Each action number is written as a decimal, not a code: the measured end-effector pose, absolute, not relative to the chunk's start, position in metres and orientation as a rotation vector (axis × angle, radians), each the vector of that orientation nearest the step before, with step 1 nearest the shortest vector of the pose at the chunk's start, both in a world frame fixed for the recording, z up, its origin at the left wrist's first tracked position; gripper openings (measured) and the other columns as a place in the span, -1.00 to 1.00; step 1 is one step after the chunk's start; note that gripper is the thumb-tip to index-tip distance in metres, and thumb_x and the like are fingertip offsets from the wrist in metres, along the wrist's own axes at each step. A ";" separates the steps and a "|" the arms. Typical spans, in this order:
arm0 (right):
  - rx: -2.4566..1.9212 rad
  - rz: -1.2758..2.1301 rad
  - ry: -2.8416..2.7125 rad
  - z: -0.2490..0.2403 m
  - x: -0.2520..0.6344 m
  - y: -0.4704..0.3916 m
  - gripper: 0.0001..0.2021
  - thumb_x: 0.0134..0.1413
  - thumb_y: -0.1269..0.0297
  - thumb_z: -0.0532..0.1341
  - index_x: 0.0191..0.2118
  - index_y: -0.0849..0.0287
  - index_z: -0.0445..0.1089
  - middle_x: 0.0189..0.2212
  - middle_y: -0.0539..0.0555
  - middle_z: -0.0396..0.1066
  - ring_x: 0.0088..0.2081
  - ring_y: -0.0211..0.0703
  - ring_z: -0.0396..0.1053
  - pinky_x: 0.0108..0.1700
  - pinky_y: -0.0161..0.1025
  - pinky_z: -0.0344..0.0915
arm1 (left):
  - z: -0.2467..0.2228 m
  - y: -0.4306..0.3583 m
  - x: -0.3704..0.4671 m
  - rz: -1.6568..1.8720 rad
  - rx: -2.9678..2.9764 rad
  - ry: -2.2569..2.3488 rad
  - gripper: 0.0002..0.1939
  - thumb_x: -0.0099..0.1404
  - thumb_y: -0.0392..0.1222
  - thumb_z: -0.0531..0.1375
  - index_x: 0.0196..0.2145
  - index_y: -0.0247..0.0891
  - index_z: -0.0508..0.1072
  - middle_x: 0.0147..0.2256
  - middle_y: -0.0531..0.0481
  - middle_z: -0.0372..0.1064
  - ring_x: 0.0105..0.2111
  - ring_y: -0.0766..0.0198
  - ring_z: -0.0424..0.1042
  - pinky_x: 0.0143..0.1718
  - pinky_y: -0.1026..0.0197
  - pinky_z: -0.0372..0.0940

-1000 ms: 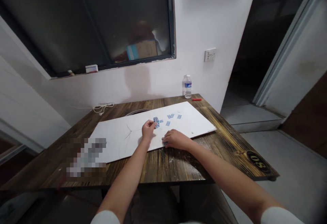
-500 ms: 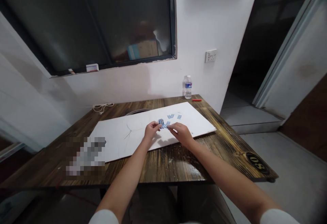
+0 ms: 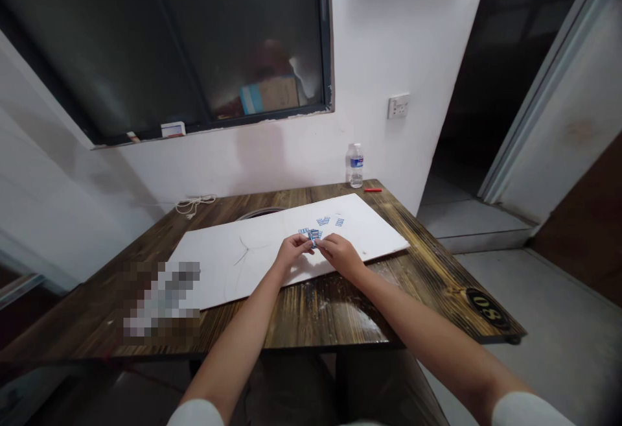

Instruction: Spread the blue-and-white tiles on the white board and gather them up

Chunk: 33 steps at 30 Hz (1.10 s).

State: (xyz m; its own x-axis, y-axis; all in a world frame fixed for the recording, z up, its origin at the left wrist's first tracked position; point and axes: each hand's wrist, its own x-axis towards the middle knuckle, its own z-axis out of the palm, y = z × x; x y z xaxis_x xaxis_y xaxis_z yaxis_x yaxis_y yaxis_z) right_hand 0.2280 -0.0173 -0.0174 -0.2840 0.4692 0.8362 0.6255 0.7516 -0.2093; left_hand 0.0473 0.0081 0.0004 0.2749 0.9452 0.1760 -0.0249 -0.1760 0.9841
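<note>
Between my two hands, just above the white board [image 3: 272, 238], is a small stack of blue-and-white pieces [image 3: 313, 236]. My left hand [image 3: 293, 249] pinches the stack from its left side. The fingers of my right hand [image 3: 339, 251] are closed at the right edge of the same stack. Behind the fingers, a few similar pieces [image 3: 303, 231] lie on the board. More of them rest farther back, in one small group [image 3: 323, 221] and in another [image 3: 339, 222] to its right.
On the wooden table [image 3: 340, 309] stand a plastic bottle [image 3: 356, 166] and a red pen-like item [image 3: 373, 190] at the back right. A pale cable [image 3: 195, 204] lies at the back left. The wall and window rise behind.
The stack in my left hand has moved slightly right, and my right hand has come in to meet it. The pieces behind my left fingers now show more. The view has shifted slightly.
</note>
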 end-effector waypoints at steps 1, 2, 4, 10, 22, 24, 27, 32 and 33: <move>-0.836 -0.189 -1.951 -0.016 0.228 -0.018 -0.79 0.24 0.37 0.09 -0.18 0.16 0.49 -0.44 0.11 0.42 -0.37 -0.17 0.33 -0.30 -0.25 0.30 | 0.000 0.008 0.047 1.125 1.445 0.908 -0.66 -0.06 0.01 0.41 -0.50 -0.31 0.45 -0.52 0.01 0.43 -0.51 0.27 0.43 -0.38 0.22 0.30; -0.838 -0.187 -1.964 -0.015 0.228 -0.019 -0.79 0.25 0.37 0.09 -0.18 0.16 0.49 -0.44 0.11 0.41 -0.36 -0.17 0.32 -0.29 -0.24 0.30 | 0.000 0.008 0.047 1.127 1.437 0.908 -0.66 -0.06 0.01 0.41 -0.50 -0.31 0.46 -0.52 0.01 0.43 -0.51 0.27 0.43 -0.38 0.21 0.31; -0.840 -0.188 -1.985 -0.014 0.228 -0.019 -0.78 0.26 0.37 0.08 -0.18 0.17 0.49 -0.44 0.11 0.41 -0.36 -0.16 0.32 -0.28 -0.24 0.30 | -0.001 0.008 0.046 1.125 1.430 0.903 -0.65 -0.06 0.02 0.41 -0.49 -0.31 0.46 -0.52 0.00 0.42 -0.51 0.26 0.44 -0.37 0.20 0.31; -0.836 -0.144 -2.018 -0.014 0.228 -0.017 -0.75 0.28 0.35 0.05 -0.09 0.17 0.46 -0.39 0.12 0.41 -0.33 -0.14 0.32 -0.24 -0.21 0.30 | 0.000 0.009 0.047 1.169 1.395 0.947 -0.67 -0.07 -0.01 0.40 -0.49 -0.31 0.46 -0.52 0.01 0.42 -0.53 0.28 0.42 -0.38 0.20 0.32; -1.360 -0.018 -2.192 -0.031 0.233 -0.001 -0.37 0.19 0.05 0.10 0.29 0.26 0.06 0.26 0.23 0.08 0.30 0.20 -0.13 0.24 0.14 -0.07 | 0.002 0.014 0.042 1.432 1.210 1.155 -0.73 -0.09 -0.04 0.36 -0.53 -0.27 0.43 -0.58 0.08 0.36 -0.60 0.38 0.33 -0.47 0.30 0.23; -1.391 0.040 -2.295 -0.035 0.232 0.001 -0.31 0.18 -0.08 0.06 0.32 0.20 0.00 0.31 0.20 -0.03 0.34 0.21 -0.26 0.26 0.21 -0.20 | 0.003 0.013 0.042 1.423 1.224 1.158 -0.73 -0.10 -0.05 0.35 -0.53 -0.27 0.43 -0.57 0.07 0.37 -0.60 0.37 0.34 -0.47 0.29 0.23; -1.384 0.147 -2.419 -0.037 0.231 0.002 -0.29 0.18 -0.19 -0.01 0.32 0.15 0.00 0.32 0.18 -0.04 0.34 0.18 -0.26 0.25 0.27 -0.30 | 0.003 0.012 0.043 1.412 1.234 1.169 -0.74 -0.09 -0.04 0.35 -0.53 -0.27 0.43 -0.58 0.07 0.36 -0.59 0.36 0.34 -0.47 0.29 0.23; -1.369 0.211 -2.421 -0.028 0.233 -0.002 -0.34 0.16 -0.14 0.06 0.25 0.17 0.11 0.24 0.25 0.13 0.27 0.16 -0.03 0.23 0.22 -0.21 | 0.002 0.013 0.044 1.419 1.232 1.162 -0.72 -0.11 -0.03 0.36 -0.54 -0.26 0.42 -0.58 0.08 0.36 -0.60 0.37 0.33 -0.48 0.29 0.24; -1.358 0.193 -2.416 -0.025 0.233 -0.003 -0.37 0.15 -0.11 0.10 0.22 0.17 0.16 0.21 0.26 0.18 0.25 0.15 0.02 0.22 0.19 -0.16 | 0.002 0.013 0.044 1.416 1.235 1.161 -0.72 -0.11 -0.04 0.36 -0.54 -0.26 0.42 -0.58 0.08 0.36 -0.60 0.37 0.33 -0.48 0.29 0.24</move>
